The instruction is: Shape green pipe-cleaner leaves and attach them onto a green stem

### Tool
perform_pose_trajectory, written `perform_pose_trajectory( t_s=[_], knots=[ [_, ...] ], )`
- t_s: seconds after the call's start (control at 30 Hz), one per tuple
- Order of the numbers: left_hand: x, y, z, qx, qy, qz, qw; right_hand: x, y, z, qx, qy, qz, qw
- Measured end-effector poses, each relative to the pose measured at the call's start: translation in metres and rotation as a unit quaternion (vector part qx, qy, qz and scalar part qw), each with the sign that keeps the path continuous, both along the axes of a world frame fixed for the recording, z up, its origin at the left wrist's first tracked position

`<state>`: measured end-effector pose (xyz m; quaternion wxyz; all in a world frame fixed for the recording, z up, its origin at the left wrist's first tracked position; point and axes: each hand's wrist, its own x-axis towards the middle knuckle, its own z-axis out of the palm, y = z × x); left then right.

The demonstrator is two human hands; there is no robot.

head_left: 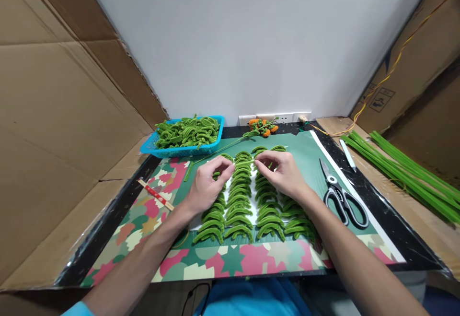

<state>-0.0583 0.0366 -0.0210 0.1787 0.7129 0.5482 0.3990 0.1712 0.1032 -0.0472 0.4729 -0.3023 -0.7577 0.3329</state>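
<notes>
My left hand and my right hand face each other over the middle of the mat. A short green pipe cleaner is stretched between them, each end pinched between thumb and forefinger. Beneath and around the hands, curved green pipe-cleaner pieces lie in several columns on a white sheet and the green mat. My hands and wrists cover parts of the outer columns.
A blue basket of green pieces stands back left, beside an orange flower stem. Chopsticks lie left. Scissors, a white-handled knife and long green pipe cleaners lie right. Cardboard walls flank both sides.
</notes>
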Motion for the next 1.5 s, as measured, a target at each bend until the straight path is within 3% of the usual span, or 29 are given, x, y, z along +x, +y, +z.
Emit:
perform_pose_trajectory(
  t_s=[0.4, 0.63, 0.8, 0.93, 1.1, 1.2, 1.37, 1.5],
  knots=[
    [-0.002, 0.000, -0.003, 0.003, 0.022, -0.036, 0.999, 0.002, -0.001, 0.002, -0.037, 0.045, -0.017, 0.998],
    [-0.002, 0.000, -0.003, 0.022, 0.015, -0.018, 0.999, 0.004, 0.000, 0.006, -0.089, 0.084, -0.009, 0.992],
    [-0.003, 0.000, -0.003, 0.018, 0.009, -0.009, 1.000, 0.006, 0.005, 0.004, -0.128, 0.104, 0.022, 0.986],
    [-0.003, -0.001, -0.003, 0.009, 0.011, -0.044, 0.999, 0.005, 0.008, 0.001, -0.176, 0.096, 0.068, 0.977],
    [-0.003, -0.002, 0.000, -0.044, -0.033, -0.092, 0.994, 0.008, 0.010, 0.004, -0.265, 0.120, 0.152, 0.945],
    [-0.005, -0.002, 0.004, -0.080, -0.037, -0.155, 0.984, 0.014, 0.011, 0.007, -0.305, 0.127, 0.196, 0.923],
    [-0.009, -0.004, 0.011, -0.192, -0.093, -0.249, 0.945, 0.017, 0.009, 0.009, -0.379, 0.132, 0.231, 0.886],
    [-0.013, -0.005, 0.009, -0.223, -0.186, -0.272, 0.917, 0.012, 0.006, 0.013, -0.432, 0.152, 0.253, 0.852]
  ],
)
